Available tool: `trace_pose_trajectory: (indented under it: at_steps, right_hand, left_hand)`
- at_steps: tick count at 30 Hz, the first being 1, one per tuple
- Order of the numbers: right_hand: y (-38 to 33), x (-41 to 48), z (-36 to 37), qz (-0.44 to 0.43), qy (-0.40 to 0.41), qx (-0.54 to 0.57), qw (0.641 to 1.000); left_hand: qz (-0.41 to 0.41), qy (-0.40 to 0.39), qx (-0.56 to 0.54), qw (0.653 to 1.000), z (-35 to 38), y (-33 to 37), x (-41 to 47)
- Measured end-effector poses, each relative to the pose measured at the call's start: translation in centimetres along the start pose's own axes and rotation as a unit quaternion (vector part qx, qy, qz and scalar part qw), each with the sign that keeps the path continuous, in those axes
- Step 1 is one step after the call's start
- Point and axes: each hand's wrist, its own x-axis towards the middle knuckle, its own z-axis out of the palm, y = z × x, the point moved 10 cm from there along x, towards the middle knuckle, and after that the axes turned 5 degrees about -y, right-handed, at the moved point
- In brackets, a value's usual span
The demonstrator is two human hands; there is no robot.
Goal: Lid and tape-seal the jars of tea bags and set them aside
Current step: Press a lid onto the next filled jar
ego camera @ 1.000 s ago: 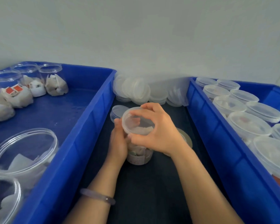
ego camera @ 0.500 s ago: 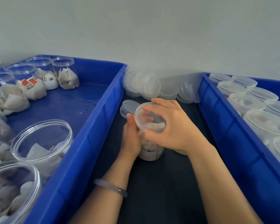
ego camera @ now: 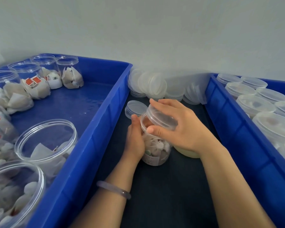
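Observation:
A clear plastic jar holding tea bags stands on the dark table strip between two blue crates. My left hand grips its side. My right hand curls over a translucent lid that sits tilted on the jar's mouth, thumb at the front rim. A roll of tape lies behind the jar, mostly hidden under my right wrist. A spare lid lies just beyond my left hand.
The left blue crate holds several open jars of tea bags. The right blue crate holds several lidded jars. A heap of loose lids leans against the wall behind.
The view has shifted right and down a little. My right hand has turned the lid on the jar and its fingers now reach farther over the top; my left hand keeps its hold.

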Motion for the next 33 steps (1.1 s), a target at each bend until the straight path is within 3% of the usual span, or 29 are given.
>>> trace_pose_trajectory:
  at_steps: [7, 19, 28, 33]
  right_hand:
    - [-1.5, 0.2, 0.8, -0.03, 0.023, -0.079, 0.996]
    - [-0.9, 0.9, 1.1, -0.01, -0.009, -0.045, 0.999]
    - [-1.4, 0.7, 1.2, -0.012, -0.019, -0.082, 0.996]
    - [-1.9, 0.6, 1.0, -0.04, -0.057, -0.042, 0.997]
  left_hand:
    - [0.015, 0.026, 0.022, 0.999, 0.0, 0.6, -0.3]
    - [0.019, 0.004, 0.038, 0.999, 0.3, 1.4, -0.5]
    - [0.045, 0.072, 0.069, 0.994, -0.7, 1.4, -1.2]
    - [0.037, 0.038, 0.056, 0.997, -0.4, 1.1, -0.7]
